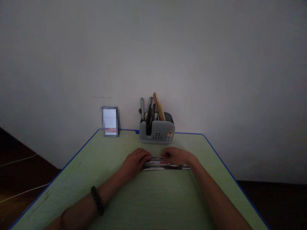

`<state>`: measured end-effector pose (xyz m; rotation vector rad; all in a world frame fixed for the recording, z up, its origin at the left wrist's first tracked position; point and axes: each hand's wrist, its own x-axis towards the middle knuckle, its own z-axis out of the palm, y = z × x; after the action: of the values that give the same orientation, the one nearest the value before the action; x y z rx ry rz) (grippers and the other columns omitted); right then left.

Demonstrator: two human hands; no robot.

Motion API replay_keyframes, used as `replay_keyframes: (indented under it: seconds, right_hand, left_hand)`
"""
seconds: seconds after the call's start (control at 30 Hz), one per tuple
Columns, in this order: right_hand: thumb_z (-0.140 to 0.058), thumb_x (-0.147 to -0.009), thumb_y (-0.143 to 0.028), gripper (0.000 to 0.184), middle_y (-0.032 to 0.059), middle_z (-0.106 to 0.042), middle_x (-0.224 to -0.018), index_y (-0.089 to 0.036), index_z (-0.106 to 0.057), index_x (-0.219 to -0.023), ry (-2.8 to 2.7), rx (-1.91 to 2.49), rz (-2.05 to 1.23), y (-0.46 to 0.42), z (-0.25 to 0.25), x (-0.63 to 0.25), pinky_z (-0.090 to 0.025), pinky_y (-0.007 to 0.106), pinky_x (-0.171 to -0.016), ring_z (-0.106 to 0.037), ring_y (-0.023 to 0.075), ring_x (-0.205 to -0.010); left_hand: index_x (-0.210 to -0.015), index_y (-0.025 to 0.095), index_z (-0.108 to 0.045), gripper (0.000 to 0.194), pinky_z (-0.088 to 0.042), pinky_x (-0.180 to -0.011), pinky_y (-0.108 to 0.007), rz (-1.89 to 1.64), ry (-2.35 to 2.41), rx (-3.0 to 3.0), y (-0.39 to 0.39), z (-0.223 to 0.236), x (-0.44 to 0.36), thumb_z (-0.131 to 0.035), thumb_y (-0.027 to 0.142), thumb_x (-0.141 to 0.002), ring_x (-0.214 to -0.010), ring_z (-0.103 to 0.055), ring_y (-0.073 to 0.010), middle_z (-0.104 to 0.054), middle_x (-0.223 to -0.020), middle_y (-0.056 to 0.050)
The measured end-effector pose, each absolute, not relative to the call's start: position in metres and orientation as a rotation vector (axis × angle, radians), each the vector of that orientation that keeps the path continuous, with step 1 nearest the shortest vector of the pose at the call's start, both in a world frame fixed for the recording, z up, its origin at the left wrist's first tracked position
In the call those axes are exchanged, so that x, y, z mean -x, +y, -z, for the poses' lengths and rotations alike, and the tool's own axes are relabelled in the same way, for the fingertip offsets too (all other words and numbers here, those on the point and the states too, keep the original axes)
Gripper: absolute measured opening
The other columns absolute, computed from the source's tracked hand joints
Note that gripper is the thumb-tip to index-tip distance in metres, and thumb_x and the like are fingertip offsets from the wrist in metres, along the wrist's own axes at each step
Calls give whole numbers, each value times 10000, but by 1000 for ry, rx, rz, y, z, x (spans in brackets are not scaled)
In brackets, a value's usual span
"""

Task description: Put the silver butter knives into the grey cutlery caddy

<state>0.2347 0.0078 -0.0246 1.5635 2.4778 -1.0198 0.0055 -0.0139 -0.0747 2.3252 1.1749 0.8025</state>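
Several slender metal pieces [157, 164] lie left-to-right, bridging both hands; neither is nearer. Left hand [135, 162] and right hand [177, 156]: fingers curled, grip cannot be determined.

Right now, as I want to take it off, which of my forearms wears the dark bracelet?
Your left forearm: the dark beaded bracelet circles it, while your right forearm shows none.

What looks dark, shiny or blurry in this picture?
In the head view, the light is dim, darkest over the dark brown floor; in the head view, blocky squares hide details on the bright, upright rectangular screen; in the head view, the long, thin, silvery metal pieces glint softly but look too blurry to count.
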Motion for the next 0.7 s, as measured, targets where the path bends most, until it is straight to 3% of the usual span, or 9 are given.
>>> replay_keyframes:
  seconds: [0.3, 0.53, 0.7]
  right_hand:
    - [-582, -804, -370, 207, 0, -619, -729, -175, -639, -845, 2551, -1508, 1085, 7, 28, -236, -360, 215, -560, -525, 131, -663]
    - [-578, -802, -360, 206, 4, -623, -749, -172, -625, -870, 2537, -1562, 1186, 9, 32, -239, -365, 220, -561, -539, 137, -677]
    - [-742, -633, -370, 327, -21, -594, -729, -179, -610, -863, 2488, -1551, 1199, 9, 27, -240, -345, 216, -546, -526, 141, -673]
  left_hand:
    - [-1010, 197, -623, 237, -485, -807, -325, -797, 1249, -2372, -16, 74, -6, -438, 310, -913, -870, -588, -187, -663, -921, -48]
    - [-1224, 196, -503, 424, -415, -974, -429, -811, 1119, -2512, -20, 79, -6, -564, 361, -839, -1122, -487, -245, -545, -1200, -106]
    - [-1324, 207, -414, 566, -365, -1028, -486, -782, 1185, -2555, -23, 82, -6, -576, 421, -826, -1232, -399, -285, -439, -1329, -131]
